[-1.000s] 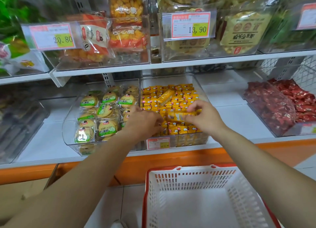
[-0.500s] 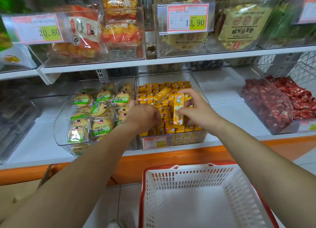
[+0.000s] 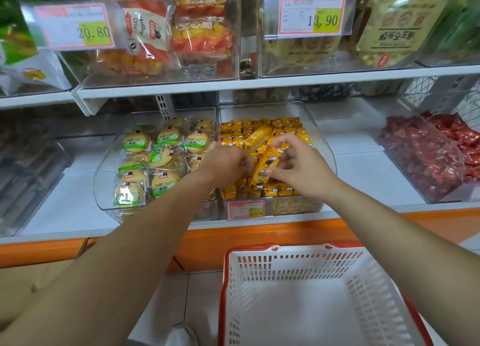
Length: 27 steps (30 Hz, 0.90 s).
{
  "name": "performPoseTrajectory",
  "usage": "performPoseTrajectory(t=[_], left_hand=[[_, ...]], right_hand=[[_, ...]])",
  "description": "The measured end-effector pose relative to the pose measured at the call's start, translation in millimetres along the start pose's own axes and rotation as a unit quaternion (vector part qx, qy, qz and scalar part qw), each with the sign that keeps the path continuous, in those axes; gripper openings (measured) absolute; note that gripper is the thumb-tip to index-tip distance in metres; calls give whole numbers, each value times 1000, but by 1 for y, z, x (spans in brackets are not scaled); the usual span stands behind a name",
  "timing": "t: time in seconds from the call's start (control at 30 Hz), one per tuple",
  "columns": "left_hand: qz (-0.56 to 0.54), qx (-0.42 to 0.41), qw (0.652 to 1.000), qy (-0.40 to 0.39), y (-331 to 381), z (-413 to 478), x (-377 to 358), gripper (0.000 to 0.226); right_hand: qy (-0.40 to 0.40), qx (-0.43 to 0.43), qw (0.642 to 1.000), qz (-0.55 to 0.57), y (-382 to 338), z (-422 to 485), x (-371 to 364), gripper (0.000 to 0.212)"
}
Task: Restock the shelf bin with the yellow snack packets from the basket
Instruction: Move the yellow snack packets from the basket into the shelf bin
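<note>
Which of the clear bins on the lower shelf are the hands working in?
The yellow packet bin, centre; left hand and right hand are over it. The green-label biscuit bin and red sweets bin flank it.

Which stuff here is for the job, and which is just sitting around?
For the job: yellow snack packet, shelf bin, basket, left hand, right hand.
Just there: green biscuit packs, red sweets, price tags.

Yellow packets [image 3: 268, 169] crowd the clear bin [image 3: 326, 148]; apparently only its open top, under the upper shelf [image 3: 259, 83], gives access.
</note>
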<state>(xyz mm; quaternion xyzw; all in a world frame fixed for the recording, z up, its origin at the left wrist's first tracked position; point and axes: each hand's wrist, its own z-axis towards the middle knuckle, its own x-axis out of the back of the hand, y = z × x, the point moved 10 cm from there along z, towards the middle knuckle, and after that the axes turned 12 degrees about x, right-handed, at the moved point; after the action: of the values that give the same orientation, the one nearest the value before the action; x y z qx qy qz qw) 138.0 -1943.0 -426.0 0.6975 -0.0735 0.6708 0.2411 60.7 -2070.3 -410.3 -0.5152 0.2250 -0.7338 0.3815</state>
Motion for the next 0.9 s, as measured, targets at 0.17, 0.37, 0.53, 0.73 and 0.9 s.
performPoseTrajectory(t=[0.17, 0.37, 0.53, 0.73, 0.9], left_hand=[[-4, -3, 1000, 9, -2, 3, 0, 24], [-14, 1, 1000, 15, -6, 5, -1, 33], [-54, 8, 998, 11, -8, 4, -1, 22], [-90, 8, 996, 21, -8, 3, 1, 18], [-62, -34, 997, 21, -6, 0, 0, 12]], right_hand=[[-64, 70, 992, -78, -18, 7, -10, 44], [-102, 78, 987, -99, -21, 9, -26, 27], [-161, 95, 960, -206, -23, 7, -37, 29], [-155, 81, 960, -220, -13, -9, -49, 31], [-129, 62, 959, -243, -2, -10, -49, 23]])
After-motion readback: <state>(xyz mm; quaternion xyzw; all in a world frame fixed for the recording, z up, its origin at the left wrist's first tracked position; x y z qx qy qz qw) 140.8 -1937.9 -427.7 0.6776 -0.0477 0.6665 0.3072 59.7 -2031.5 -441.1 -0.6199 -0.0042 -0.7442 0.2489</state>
